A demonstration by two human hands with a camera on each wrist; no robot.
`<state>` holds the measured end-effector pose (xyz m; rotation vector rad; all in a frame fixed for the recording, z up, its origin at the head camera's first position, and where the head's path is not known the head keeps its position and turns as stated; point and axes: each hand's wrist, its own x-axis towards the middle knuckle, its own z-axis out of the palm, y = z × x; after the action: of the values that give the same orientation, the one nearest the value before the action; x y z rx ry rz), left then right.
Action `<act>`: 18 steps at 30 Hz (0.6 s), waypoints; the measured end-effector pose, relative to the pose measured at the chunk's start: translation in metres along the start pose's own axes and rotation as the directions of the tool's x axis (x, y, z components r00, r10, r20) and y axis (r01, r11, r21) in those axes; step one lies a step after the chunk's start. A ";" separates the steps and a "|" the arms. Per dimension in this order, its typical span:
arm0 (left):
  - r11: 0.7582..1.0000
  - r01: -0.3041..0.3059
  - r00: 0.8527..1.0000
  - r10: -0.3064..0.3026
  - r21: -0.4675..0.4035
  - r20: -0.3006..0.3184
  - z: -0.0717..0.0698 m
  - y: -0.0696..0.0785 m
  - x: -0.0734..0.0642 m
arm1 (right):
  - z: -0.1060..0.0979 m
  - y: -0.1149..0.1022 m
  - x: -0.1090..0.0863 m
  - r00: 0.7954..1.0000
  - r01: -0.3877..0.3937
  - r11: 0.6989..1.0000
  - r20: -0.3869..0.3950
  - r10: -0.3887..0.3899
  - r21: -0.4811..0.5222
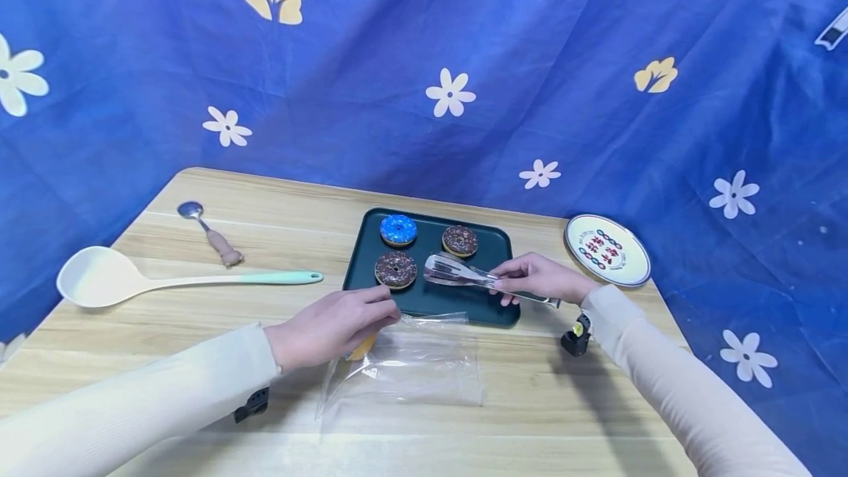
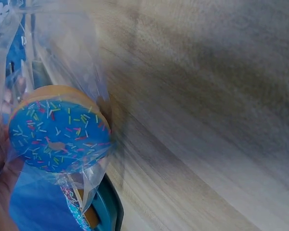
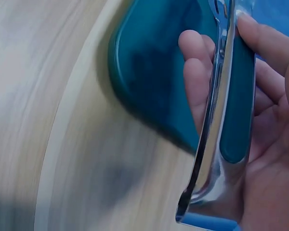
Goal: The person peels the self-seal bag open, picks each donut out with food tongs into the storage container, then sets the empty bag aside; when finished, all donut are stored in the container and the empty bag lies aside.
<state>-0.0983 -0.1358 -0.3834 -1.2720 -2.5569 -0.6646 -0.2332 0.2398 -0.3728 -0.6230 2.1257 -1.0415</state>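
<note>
My left hand [image 1: 334, 326] grips a clear plastic bag [image 1: 430, 370] in front of the tray. Inside the bag is a blue-iced donut [image 2: 33, 130] with coloured sprinkles; only its tan edge shows in the head view. My right hand [image 1: 546, 278] holds metal tongs [image 1: 457, 273] between thumb and fingers, their tips over the dark green tray [image 1: 457, 306]. The tray bears a blue donut [image 1: 391, 232] at its back left, a chocolate donut [image 1: 468, 241] at back right and another chocolate donut [image 1: 386, 273] left of the tong tips.
A white ladle [image 1: 99, 278] with a mint handle lies at the left, and a small spoon [image 1: 215, 241] with a figured handle lies behind it. Beyond the tray, a patterned white plate [image 1: 629, 260] stands at the table's right edge. A blue flowered cloth [image 1: 371, 57] hangs behind.
</note>
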 end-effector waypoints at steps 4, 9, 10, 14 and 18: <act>1.000 -0.010 1.000 0.009 -0.006 -0.010 0.001 -0.001 -0.001 | -0.012 0.006 -0.020 1.000 -0.013 1.000 -0.021 0.013 -0.015; 1.000 -0.013 1.000 0.012 -0.005 -0.015 0.000 -0.002 -0.001 | -0.026 0.016 -0.048 1.000 -0.025 1.000 -0.006 0.025 0.009; 1.000 -0.014 1.000 0.014 -0.004 -0.016 0.001 -0.003 -0.001 | -0.028 0.018 -0.053 1.000 -0.028 1.000 0.003 0.028 0.013; 1.000 -0.018 1.000 0.018 -0.012 -0.017 0.001 -0.003 -0.001 | -0.034 0.026 -0.073 0.997 -0.034 0.999 0.069 0.032 0.026; 1.000 -0.017 1.000 0.017 -0.016 -0.023 0.001 -0.004 0.000 | -0.034 0.032 -0.087 0.989 -0.022 0.998 0.145 0.014 0.055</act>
<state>-0.1008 -0.1377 -0.3852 -1.2823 -2.5243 -0.6933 -0.2052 0.3324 -0.3523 -0.6313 1.9664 -1.0122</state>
